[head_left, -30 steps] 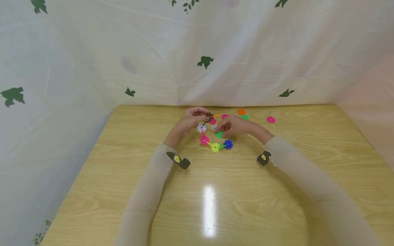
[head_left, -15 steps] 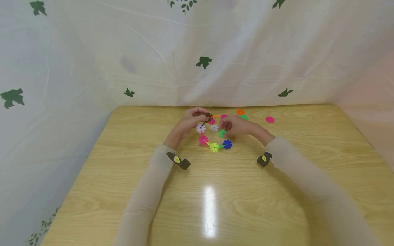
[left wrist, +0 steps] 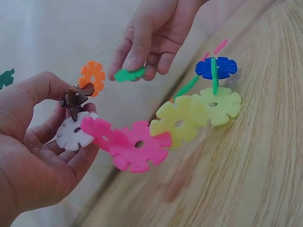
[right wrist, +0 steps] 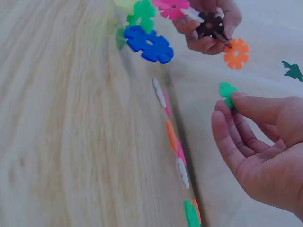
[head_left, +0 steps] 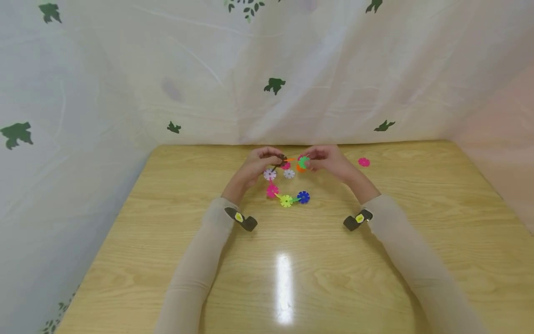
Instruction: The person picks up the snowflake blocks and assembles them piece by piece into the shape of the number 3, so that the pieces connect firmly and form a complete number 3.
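A chain of interlocking snowflake discs hangs from my left hand (head_left: 255,166), which grips it at the brown disc (right wrist: 211,24). From there it runs through a white disc (left wrist: 75,131), a pink disc (left wrist: 150,156), a yellow disc (left wrist: 221,108) and a green one to a blue disc (left wrist: 206,69). On the chain's other end, past the brown, sticks out an orange disc (left wrist: 91,75). Between thumb and fingers, my right hand (head_left: 330,160) pinches a loose green disc (right wrist: 227,91). In both wrist views a gap separates it from the orange disc.
Loose discs lie on the wooden table (head_left: 175,222), among them a white disc (head_left: 289,173) below the hands and a pink disc (head_left: 364,162) to the right. Behind the table's far edge hangs a pale curtain (head_left: 208,83) with green prints.
My right hand has lifted the green disc and carried it away from me, near the chain's orange end, turning at the wrist. The left hand keeps its grip on the chain.
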Available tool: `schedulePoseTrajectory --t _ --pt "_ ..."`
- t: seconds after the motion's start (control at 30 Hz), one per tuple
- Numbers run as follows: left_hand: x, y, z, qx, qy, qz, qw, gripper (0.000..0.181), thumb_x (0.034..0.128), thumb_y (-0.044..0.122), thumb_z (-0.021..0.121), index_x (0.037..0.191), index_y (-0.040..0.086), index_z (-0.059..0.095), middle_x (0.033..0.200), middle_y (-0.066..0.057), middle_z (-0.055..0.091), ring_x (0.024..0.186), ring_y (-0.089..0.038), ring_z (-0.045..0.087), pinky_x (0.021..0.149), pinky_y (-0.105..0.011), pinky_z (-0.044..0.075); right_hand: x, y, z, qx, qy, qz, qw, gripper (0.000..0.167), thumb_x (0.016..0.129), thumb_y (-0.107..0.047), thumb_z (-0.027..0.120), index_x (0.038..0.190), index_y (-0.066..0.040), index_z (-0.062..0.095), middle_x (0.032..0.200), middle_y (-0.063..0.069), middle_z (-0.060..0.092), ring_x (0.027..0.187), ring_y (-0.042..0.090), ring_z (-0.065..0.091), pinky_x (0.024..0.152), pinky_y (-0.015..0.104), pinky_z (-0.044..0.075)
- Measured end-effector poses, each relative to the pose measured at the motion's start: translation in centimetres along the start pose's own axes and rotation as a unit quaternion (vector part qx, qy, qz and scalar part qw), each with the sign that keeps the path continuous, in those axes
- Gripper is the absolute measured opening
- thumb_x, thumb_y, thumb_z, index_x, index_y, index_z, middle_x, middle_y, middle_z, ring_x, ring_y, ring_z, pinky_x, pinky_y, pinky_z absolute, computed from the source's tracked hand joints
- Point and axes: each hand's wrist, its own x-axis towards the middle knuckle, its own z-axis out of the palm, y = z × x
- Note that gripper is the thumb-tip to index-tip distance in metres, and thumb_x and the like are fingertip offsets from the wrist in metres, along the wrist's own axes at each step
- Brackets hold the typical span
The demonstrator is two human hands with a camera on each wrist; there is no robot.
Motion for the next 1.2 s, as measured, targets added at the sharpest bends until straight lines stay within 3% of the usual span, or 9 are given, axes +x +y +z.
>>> schedulePoseTrajectory --t 0.17,0.4,0.53,0.8,1.03,1.1,1.2 --pt "0.2 -0.3 -0.1 -0.010 -0.002 0.007 0.9999 0.011 0.0937 -0.001 0.066 0.101 0.007 0.069 0.096 0.002 0.070 0.092 -0.013 0.067 0.112 -0.046 0.048 -0.1 -0.3 0.3 0.094 0.022 0.006 0.9953 0.024 0.096 -0.002 0.067 0.120 0.003 0.063 0.095 -0.002 0.070 0.086 0.012 0.071 0.084 0.034 0.064" --pt "0.3 -0.5 -0.2 -0.006 -0.003 0.011 0.9999 0.012 0.0938 -0.001 0.065 0.102 0.006 0.069 0.097 0.002 0.070 0.093 -0.013 0.066 0.100 -0.032 0.055 -0.1 -0.4 0.7 0.162 0.027 0.007 0.9864 0.015 0.094 0.004 0.068 0.105 -0.005 0.064 0.092 -0.001 0.071 0.084 0.013 0.072 0.078 0.029 0.064" --pt "0.4 -0.5 -0.1 -0.007 -0.003 0.015 0.9999 0.012 0.0937 -0.002 0.065 0.103 0.005 0.069 0.097 0.002 0.070 0.093 -0.013 0.066 0.094 -0.026 0.055 -0.1 -0.5 0.9 0.173 0.026 0.009 0.9845 0.016 0.093 0.006 0.067 0.104 -0.005 0.062 0.091 0.000 0.071 0.082 0.014 0.072 0.078 0.030 0.064" --pt "0.3 -0.5 -0.1 -0.004 -0.006 0.018 0.9998 0.014 0.0934 -0.002 0.065 0.106 0.003 0.068 0.098 0.002 0.070 0.094 -0.012 0.066 0.099 -0.029 0.055 0.0 -0.7 1.4 0.180 0.026 0.021 0.9831 0.016 0.093 0.006 0.068 0.100 -0.007 0.063 0.089 0.000 0.070 0.080 0.013 0.072 0.077 0.029 0.064" --pt "0.2 -0.3 0.1 -0.004 -0.003 0.010 0.9999 0.015 0.0932 -0.002 0.065 0.108 0.001 0.067 0.098 0.001 0.069 0.093 -0.012 0.066 0.110 -0.045 0.050 0.0 -0.8 1.7 0.182 0.032 0.015 0.9826 0.016 0.092 0.007 0.069 0.100 -0.006 0.062 0.088 0.000 0.070 0.080 0.013 0.071 0.078 0.030 0.064" --pt "0.2 -0.3 0.1 -0.005 -0.002 0.006 1.0000 0.014 0.0932 -0.003 0.065 0.107 0.001 0.067 0.097 0.000 0.069 0.092 -0.012 0.066 0.106 -0.045 0.053 -0.1 -0.8 1.8 0.176 0.033 0.011 0.9839 0.016 0.091 0.006 0.069 0.101 -0.005 0.062 0.088 0.000 0.069 0.081 0.012 0.071 0.078 0.030 0.064" --pt "0.1 -0.2 0.0 -0.012 -0.002 0.003 0.9999 0.015 0.0926 -0.006 0.066 0.105 0.002 0.067 0.096 -0.001 0.068 0.089 -0.013 0.066 0.089 -0.035 0.060 -0.1 -0.8 1.9 0.167 0.036 0.004 0.9852 0.016 0.091 0.005 0.070 0.101 -0.004 0.062 0.088 -0.001 0.068 0.082 0.012 0.069 0.078 0.030 0.064"
